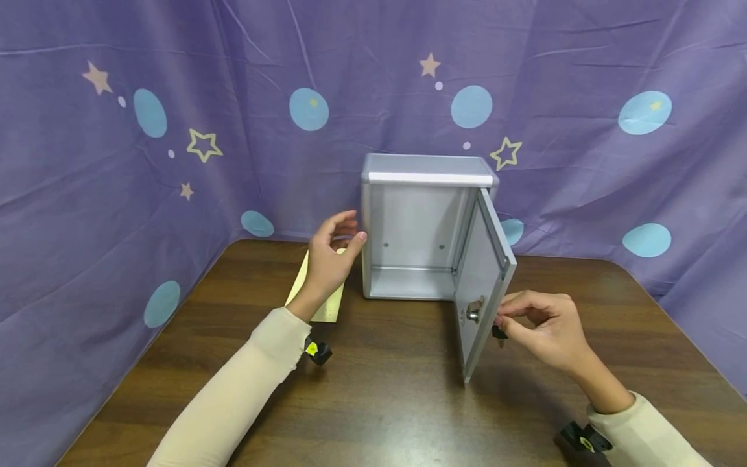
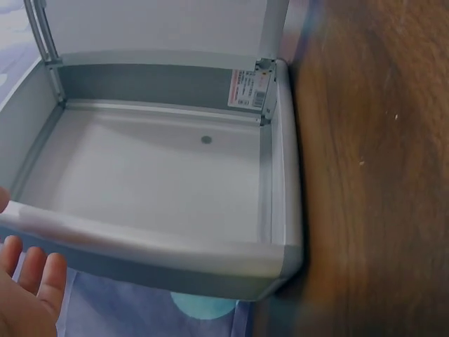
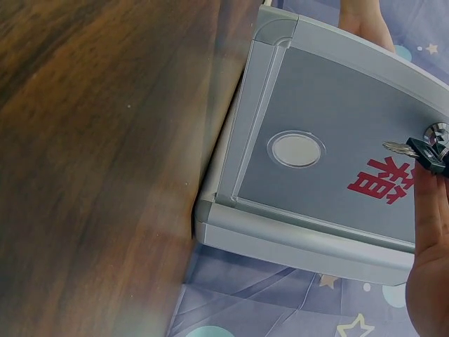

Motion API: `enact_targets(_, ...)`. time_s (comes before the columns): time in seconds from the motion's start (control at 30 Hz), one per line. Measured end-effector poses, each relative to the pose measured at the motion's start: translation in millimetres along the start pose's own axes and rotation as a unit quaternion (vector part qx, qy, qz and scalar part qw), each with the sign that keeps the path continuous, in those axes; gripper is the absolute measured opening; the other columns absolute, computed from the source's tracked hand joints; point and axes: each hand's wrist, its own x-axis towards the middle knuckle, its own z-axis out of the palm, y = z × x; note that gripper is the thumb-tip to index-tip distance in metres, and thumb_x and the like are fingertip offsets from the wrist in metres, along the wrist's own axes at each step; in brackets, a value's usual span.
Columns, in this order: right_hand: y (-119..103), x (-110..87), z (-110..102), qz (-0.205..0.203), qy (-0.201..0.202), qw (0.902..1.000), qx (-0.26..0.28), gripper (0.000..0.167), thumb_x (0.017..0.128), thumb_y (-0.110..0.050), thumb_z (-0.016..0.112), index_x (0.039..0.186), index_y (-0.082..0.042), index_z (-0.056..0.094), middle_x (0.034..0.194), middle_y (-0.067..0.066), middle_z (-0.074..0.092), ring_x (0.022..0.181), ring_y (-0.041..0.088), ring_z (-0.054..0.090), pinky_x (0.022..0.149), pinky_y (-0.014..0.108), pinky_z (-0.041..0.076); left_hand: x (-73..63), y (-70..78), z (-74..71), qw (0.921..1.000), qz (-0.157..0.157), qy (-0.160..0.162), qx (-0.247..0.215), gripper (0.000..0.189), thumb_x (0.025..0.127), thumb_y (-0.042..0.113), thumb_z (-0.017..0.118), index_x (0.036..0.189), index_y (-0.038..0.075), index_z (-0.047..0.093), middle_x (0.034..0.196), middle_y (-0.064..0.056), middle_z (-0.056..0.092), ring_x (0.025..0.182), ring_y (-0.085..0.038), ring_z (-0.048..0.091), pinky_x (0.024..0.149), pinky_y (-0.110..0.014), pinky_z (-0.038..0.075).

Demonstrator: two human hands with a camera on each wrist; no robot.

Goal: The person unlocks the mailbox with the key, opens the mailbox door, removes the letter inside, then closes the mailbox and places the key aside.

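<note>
Loosely, thumb (image 1: 356, 244) and fingers (image 1: 340, 218) apart, a left hand (image 1: 329, 259) hangs before yellow paper (image 1: 332, 305), just beside an upright gray metal box (image 1: 423, 220) on a wooden table (image 1: 373, 402); rightward, its door (image 1: 483, 266) stands ajar, and a right hand (image 1: 545, 327) pinches a black-headed key (image 3: 423, 151) at the lock (image 3: 436, 132).

- My left hand (image 2: 27, 298): cropped, left wrist view.
- My right hand (image 3: 431, 270): cropped, right wrist view.
- Yellow paper (image 1: 329, 307): partly behind my left hand.
- Label (image 2: 245, 89): print unreadable.
</note>
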Motion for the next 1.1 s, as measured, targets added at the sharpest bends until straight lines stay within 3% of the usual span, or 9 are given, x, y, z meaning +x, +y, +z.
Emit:
enact_targets(0.07,0,-0.1,0,0.000,0.000,1.0000,0.002,0.036,0.065,0.039,0.058,0.087,0.014,0.070,0.095,0.017,0.076,0.091,0.019,0.075,0.077,0.027,0.061,-1.9,0.6,1.9,1.0000,0.002,0.003,-0.003,0.042,0.091,-0.008,0.068,0.130,-0.016,0.056,0.117,-0.035,0.060,0.104,-0.044,0.061,0.085,-0.028,0.054)
enact_targets(0.3,2,0.1,1,0.000,-0.001,1.0000,0.006,0.037,0.064,0.039,0.057,0.088,0.014,0.070,0.096,0.017,0.076,0.091,0.019,0.075,0.078,0.027,0.061,-5.0,-6.7,5.8,0.9998,-0.004,0.020,-0.005,0.039,0.091,-0.008,0.069,0.129,-0.014,0.059,0.116,-0.033,0.061,0.105,-0.046,0.061,0.088,-0.050,0.053)
enact_targets(0.63,3,1.1,2,-0.003,-0.005,0.9999,0.008,0.036,0.064,0.039,0.056,0.088,0.015,0.069,0.096,0.016,0.077,0.089,0.018,0.075,0.071,0.025,0.061,-3.7,-13.3,10.4,0.9996,-0.003,0.028,0.000,0.038,0.090,-0.013,0.068,0.127,-0.012,0.062,0.113,-0.031,0.062,0.102,-0.045,0.063,0.085,-0.037,0.055)
enact_targets(1.1,6,8.8,11,-0.010,-0.031,0.9994,0.014,0.035,0.065,0.038,0.059,0.089,0.014,0.070,0.097,0.021,0.076,0.091,0.021,0.075,0.075,0.028,0.062,-5.7,-10.2,11.4,0.9993,0.011,0.034,0.010,0.038,0.089,-0.015,0.068,0.126,-0.014,0.061,0.111,-0.034,0.061,0.099,-0.047,0.063,0.084,-0.052,0.055)
